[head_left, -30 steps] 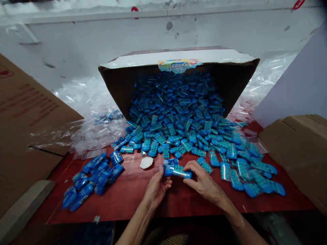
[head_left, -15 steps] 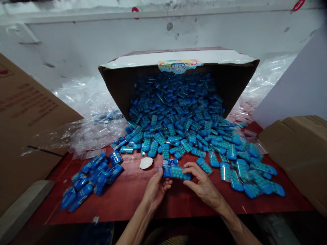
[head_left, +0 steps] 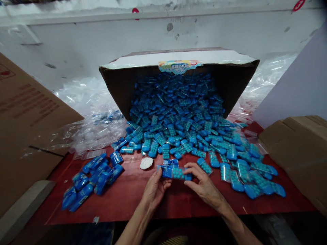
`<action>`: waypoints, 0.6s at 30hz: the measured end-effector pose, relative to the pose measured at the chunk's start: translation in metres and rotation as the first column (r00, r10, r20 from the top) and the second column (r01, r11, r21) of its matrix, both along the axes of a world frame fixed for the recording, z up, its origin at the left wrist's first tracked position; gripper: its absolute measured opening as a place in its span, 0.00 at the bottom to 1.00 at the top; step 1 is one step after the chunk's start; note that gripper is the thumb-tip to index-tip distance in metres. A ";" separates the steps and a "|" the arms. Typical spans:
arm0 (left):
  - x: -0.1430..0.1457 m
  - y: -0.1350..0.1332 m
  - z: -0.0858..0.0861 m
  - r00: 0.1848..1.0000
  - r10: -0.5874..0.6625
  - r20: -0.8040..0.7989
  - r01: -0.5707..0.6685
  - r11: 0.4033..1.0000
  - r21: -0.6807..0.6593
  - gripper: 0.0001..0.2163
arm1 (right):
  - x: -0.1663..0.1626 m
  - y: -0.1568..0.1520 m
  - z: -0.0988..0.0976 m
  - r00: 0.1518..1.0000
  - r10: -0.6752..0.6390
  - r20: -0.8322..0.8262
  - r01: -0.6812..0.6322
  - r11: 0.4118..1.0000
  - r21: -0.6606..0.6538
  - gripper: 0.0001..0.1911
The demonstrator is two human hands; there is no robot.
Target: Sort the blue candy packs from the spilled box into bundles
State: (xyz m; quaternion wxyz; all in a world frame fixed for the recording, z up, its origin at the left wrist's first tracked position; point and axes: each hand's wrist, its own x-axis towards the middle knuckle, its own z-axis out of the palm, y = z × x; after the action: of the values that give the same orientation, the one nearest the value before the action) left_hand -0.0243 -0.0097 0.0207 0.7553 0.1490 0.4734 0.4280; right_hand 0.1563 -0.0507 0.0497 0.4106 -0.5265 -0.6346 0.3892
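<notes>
My left hand (head_left: 154,189) pinches a blue printed plastic sleeve (head_left: 166,172) between thumb and fingers. From the right, my right hand (head_left: 204,185) grips the blue-capped end of a small clear case of teal beads (head_left: 178,173). The case lines up end to end with the sleeve; whether its tip sits inside cannot be made out. Just behind them another blue printed sleeve (head_left: 171,163) lies on the red table. A white crumpled pad (head_left: 146,163) is left of it.
A carton (head_left: 237,78) on its side spills a heap of bead cases (head_left: 178,129) toward me. Sleeved cases (head_left: 95,173) are piled at left. Clear plastic pieces (head_left: 94,132) lie beside the carton. Brown cardboard (head_left: 33,112) stands left, another brown box (head_left: 296,146) right.
The sleeve's left end has tilted up slightly, and the case has shifted a little to the right with my fingers. Both hands otherwise keep their places.
</notes>
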 end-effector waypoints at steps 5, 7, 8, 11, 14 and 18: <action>0.000 -0.001 0.000 1.000 0.013 -0.003 -0.013 0.997 0.070 0.11 | 0.000 0.001 0.000 1.000 -0.004 -0.031 0.004 1.000 -0.008 0.10; 0.000 -0.001 0.001 1.000 0.010 -0.017 -0.008 0.996 0.085 0.11 | 0.001 0.001 0.000 0.999 0.002 -0.034 -0.002 1.000 -0.006 0.09; 0.000 -0.001 0.002 1.000 0.006 -0.026 -0.004 0.996 0.090 0.11 | 0.001 0.000 0.001 1.000 0.007 -0.030 -0.007 1.000 -0.003 0.09; 0.000 0.000 0.004 0.999 0.009 -0.053 -0.003 0.995 0.101 0.11 | 0.002 0.000 0.001 0.999 0.032 0.004 -0.032 0.999 0.005 0.10; 0.000 0.001 0.007 0.997 0.023 -0.072 -0.014 0.993 0.118 0.11 | 0.002 0.000 0.000 0.999 0.037 0.019 -0.037 0.999 -0.006 0.11; 0.000 0.003 0.010 0.998 0.017 -0.066 -0.008 0.989 0.145 0.11 | 0.003 0.001 -0.006 0.996 0.001 -0.088 -0.002 1.000 -0.015 0.09</action>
State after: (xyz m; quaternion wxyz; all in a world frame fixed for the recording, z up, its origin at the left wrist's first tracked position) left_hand -0.0244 -0.0069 0.0307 0.7234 0.2148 0.4672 0.4607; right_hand 0.1590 -0.0493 0.0432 0.4339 -0.5115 -0.6132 0.4174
